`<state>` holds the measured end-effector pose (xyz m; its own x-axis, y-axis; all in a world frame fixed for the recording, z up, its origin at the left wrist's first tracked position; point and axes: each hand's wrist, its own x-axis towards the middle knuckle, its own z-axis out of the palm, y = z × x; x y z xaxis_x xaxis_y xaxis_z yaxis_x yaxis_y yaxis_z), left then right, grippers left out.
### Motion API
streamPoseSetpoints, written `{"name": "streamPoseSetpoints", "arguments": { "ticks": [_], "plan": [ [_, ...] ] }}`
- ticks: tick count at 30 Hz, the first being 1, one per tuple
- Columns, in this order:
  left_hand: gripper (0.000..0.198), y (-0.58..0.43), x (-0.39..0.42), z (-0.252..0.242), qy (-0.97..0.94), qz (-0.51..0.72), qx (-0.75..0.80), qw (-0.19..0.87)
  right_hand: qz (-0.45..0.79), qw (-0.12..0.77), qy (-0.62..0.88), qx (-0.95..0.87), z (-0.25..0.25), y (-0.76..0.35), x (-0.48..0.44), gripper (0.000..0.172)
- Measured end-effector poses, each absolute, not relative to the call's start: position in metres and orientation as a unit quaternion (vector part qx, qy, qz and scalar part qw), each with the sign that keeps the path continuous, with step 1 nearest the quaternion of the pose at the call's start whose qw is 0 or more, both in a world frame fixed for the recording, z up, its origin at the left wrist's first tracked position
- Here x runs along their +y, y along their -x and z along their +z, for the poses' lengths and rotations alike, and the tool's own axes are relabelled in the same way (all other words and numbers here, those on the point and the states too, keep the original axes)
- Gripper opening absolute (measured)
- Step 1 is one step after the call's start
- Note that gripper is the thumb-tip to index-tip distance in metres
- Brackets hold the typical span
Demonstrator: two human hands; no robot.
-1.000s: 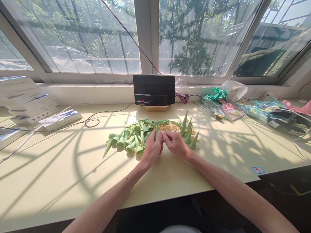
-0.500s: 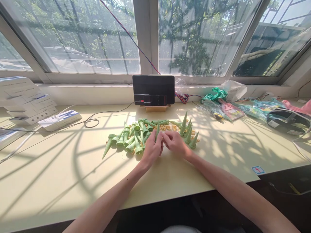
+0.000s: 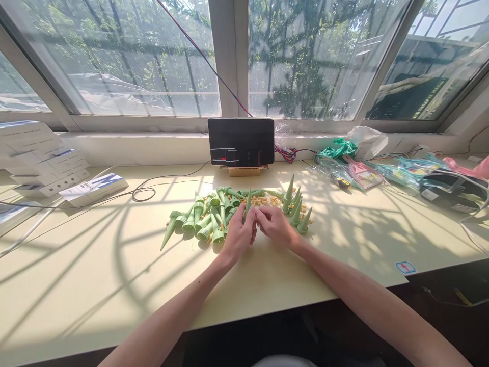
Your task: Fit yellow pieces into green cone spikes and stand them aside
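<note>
My left hand (image 3: 239, 234) is closed around a green plastic watering spike (image 3: 248, 200), whose pointed tip sticks up above the fingers. The thumb and fingertips of my right hand (image 3: 275, 224) are pinched together against the left hand at the spike's lower part; what they grip is hidden. To the left lies a heap of similar green spikes (image 3: 205, 232), many with their open ends toward me. Several more spikes (image 3: 289, 194) stand tip up to the right of my right hand. Small yellowish pieces (image 3: 263, 202) lie scattered behind my hands.
A black tablet (image 3: 241, 135) stands at the back, with a phone (image 3: 243, 158) before it. White boxes (image 3: 36, 153) are stacked at the left, with a cable (image 3: 143, 193) running beside them. Plastic bags (image 3: 362, 171) and a black device (image 3: 453, 189) lie at the right. The table's front edge (image 3: 263, 310) is near.
Almost nothing differs. Both hands stay together around the spike, with only a very slight shift of the left hand.
</note>
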<state>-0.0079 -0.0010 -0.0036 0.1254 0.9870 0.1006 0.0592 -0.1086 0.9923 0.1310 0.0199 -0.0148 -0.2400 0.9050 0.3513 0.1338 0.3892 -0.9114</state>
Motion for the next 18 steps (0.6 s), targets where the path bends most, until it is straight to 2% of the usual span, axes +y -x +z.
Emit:
{"name": "streamPoseSetpoints", "arguments": {
  "ticks": [7, 18],
  "plan": [
    [0.037, 0.0072, -0.0014, -0.0037, -0.573, 0.475, 0.466, 0.479, 0.545, 0.468, 0.344, -0.605, -0.0150, -0.1294, 0.0219, 0.051],
    [0.037, 0.0049, -0.0021, -0.0026, -0.564, 0.500, 0.450, 0.480, 0.565, 0.450, 0.339, -0.603, -0.0163, -0.1307, 0.0255, 0.050]
  ]
}}
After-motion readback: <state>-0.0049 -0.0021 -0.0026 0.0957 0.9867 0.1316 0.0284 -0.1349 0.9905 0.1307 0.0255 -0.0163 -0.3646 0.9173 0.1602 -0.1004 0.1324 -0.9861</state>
